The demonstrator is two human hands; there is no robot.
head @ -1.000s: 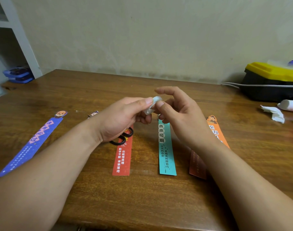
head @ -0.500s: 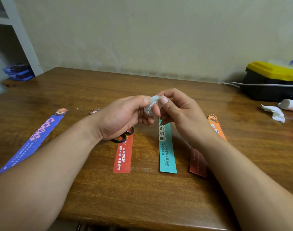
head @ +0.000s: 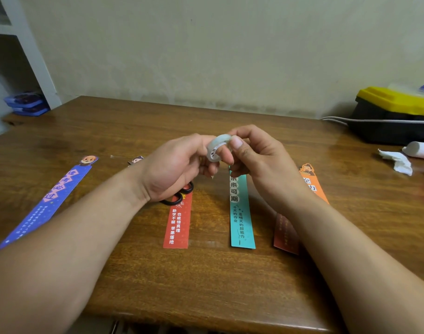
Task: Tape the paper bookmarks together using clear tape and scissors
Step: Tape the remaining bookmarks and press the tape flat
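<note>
Fingers of my left hand point(head: 173, 167) and right hand point(head: 264, 165) pinch the tape roll point(head: 217, 148), teal bookmark point(head: 241, 219) running toward me just beneath the right.

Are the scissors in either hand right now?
No, the scissors lie on the table beneath the left hand, which holds the tape roll.

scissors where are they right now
In the head view the scissors lie on the table left of centre, mostly hidden beneath the left hand that holds the tape roll; their black handles overlap the top of the red bookmark.
</note>
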